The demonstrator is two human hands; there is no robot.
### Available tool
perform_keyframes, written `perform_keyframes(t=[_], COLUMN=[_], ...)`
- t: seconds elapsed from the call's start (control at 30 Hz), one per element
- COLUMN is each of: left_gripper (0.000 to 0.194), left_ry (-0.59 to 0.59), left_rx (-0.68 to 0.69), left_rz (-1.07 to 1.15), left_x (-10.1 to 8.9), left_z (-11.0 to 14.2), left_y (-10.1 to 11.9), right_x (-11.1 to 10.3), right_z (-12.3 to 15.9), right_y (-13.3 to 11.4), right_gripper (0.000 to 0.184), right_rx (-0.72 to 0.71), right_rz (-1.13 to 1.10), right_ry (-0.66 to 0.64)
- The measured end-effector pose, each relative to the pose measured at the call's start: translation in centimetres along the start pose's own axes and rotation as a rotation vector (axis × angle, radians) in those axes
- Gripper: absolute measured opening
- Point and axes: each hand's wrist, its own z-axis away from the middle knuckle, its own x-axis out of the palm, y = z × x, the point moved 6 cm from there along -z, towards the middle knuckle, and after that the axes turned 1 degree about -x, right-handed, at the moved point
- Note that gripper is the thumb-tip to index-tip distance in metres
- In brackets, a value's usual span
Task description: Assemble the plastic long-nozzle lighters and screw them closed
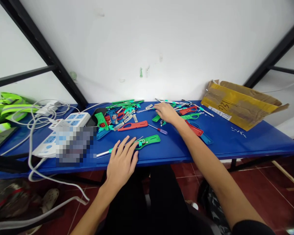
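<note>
My left hand (122, 160) lies with its fingers stretched over an opened gas lighter, its green half-shell (150, 139) to the right and its metal tube (103, 153) to the left. Thin wires show in the shell. Farther back, my right hand (165, 111) reaches among lighter parts, fingers bent and close together; whatever its fingertips hold is too small to make out. Just left of them is a clear fuel tank (149, 106). Between the hands lie a purple-handled screwdriver (161, 131) and a red lighter shell (134, 125).
Piles of shells and tubes (123, 105) line the back of the blue table (173, 148). A taped cardboard box (240, 104) stands at right. On the left are power strips (49, 145), a tangle of white cables (31, 130) and a reflective vest (9, 107). Behind rises a white wall.
</note>
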Motion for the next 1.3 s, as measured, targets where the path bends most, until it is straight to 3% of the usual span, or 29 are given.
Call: perform_keyframes(t=[0.1, 0.23, 0.57, 0.73, 0.83, 0.9, 0.97, 1.03, 1.13, 1.2, 1.3], left_gripper=[0.04, 0.042, 0.04, 0.039, 0.038, 0.033, 0.028, 0.03, 0.025, 0.02, 0.023], left_ry=[-0.005, -0.001, -0.008, 0.003, 0.034, 0.114, 0.199, 0.13, -0.085, -0.118, -0.102], left_rx=[-0.005, -0.014, -0.071, -0.1, -0.158, -0.225, -0.275, -0.316, -0.334, -0.286, -0.225], left_rz=[-0.003, 0.011, 0.022, 0.091, 0.253, 0.392, 0.482, 0.485, 0.443, 0.459, 0.535], left_x=[0.0, 0.0, -0.1, -0.1, -1.1, -2.3, -3.3, -2.9, -0.1, 1.8, 4.6], left_z=[0.0, 0.0, -0.3, 0.2, -0.5, -2.5, -6.0, -11.0, -18.5, -22.2, -24.7], left_y=[0.1, 0.1, 0.0, -0.2, -0.9, -2.1, -3.6, -5.1, -7.1, -7.6, -6.6], right_x=[2.0, 3.4, 2.9, 3.6, 3.8, 3.9, 3.7, 3.3, 2.4, 1.7, 1.1], right_z=[-3.1, -5.1, -4.1, -4.2, -4.5, -4.5, -4.5, -4.4, -4.3, -4.2, -4.0], right_y=[-1.8, -1.6, -1.5, -0.8, -0.5, -0.4, -0.3, -0.1, 0.3, 0.4, -0.1], right_gripper=[0.053, 0.058, 0.032, 0.038, 0.036, 0.026, 0.02, 0.021, 0.034, 0.046, 0.057], right_rx=[-0.046, -0.045, -0.011, 0.03, 0.051, 0.066, 0.088, 0.115, 0.151, 0.157, 0.123], right_rz=[0.029, 0.088, 0.19, 0.141, 0.081, 0.019, -0.068, -0.181, -0.396, -0.558, -0.762], right_ry=[-0.05, -0.088, -0.067, -0.08, -0.073, -0.056, -0.02, 0.042, 0.173, 0.252, 0.316])
